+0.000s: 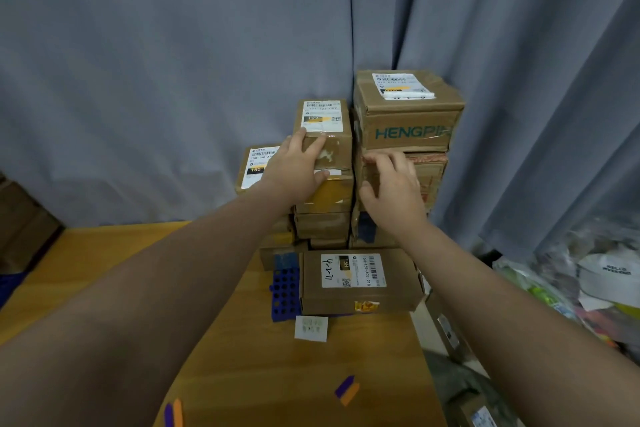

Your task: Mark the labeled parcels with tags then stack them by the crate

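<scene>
Cardboard parcels stand stacked against the grey curtain at the far end of the wooden table [242, 350]. My left hand [294, 172] presses with straight fingers on the front of the top parcel [325, 130] of the middle stack, which carries a white label. My right hand [391, 187] hovers with loosely curled fingers at the front of the right stack, below the HENGPIN box [408, 114]; it holds nothing. A flat parcel [360, 282] with handwriting on its label lies in front of the stacks, partly on a blue perforated crate [285, 291].
A white sticker sheet [311, 329] lies in front of the crate. Purple and orange tags [347, 390] and another pair [173, 414] lie near the table's front. A labelled parcel [258, 163] tops the left stack. Plastic-bagged goods [588, 288] pile up at right.
</scene>
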Available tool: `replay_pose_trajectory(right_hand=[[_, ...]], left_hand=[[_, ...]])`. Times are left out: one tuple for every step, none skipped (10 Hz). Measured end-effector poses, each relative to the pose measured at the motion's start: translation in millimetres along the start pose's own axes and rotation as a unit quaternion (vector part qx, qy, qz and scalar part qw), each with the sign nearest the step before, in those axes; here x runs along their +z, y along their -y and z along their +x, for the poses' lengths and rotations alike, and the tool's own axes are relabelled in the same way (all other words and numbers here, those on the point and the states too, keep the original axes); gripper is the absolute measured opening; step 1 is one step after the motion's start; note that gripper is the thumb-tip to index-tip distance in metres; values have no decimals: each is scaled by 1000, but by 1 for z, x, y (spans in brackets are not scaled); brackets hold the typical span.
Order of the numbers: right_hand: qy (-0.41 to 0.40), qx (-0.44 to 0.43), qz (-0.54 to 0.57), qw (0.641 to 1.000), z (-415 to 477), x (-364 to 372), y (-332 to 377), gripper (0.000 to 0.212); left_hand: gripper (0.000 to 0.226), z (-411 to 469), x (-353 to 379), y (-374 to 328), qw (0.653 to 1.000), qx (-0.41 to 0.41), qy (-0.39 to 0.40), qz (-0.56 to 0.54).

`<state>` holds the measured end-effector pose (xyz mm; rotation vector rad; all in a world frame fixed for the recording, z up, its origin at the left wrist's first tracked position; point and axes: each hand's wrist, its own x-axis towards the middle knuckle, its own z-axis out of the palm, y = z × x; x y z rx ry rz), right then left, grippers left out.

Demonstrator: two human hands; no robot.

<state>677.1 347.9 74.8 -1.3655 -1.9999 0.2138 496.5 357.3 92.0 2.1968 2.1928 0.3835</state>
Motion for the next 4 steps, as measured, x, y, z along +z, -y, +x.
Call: replay_pose_trajectory(right_hand=[[-4, 1, 1, 1000, -3, -1, 6, 42], [3, 3, 9, 1000, -5, -3, 19, 44], [-7, -19, 11, 1000, -8, -1, 38, 45], [-12, -27, 21, 999, -9, 4, 63, 44]], left_hand=[[70, -4, -7, 2, 1000, 7, -1, 27], [71, -18, -13, 11, 1000, 5, -7, 29], [71, -34, -23, 29, 999, 7, -24, 32], [69, -47, -42, 52, 999, -4, -34, 23]])
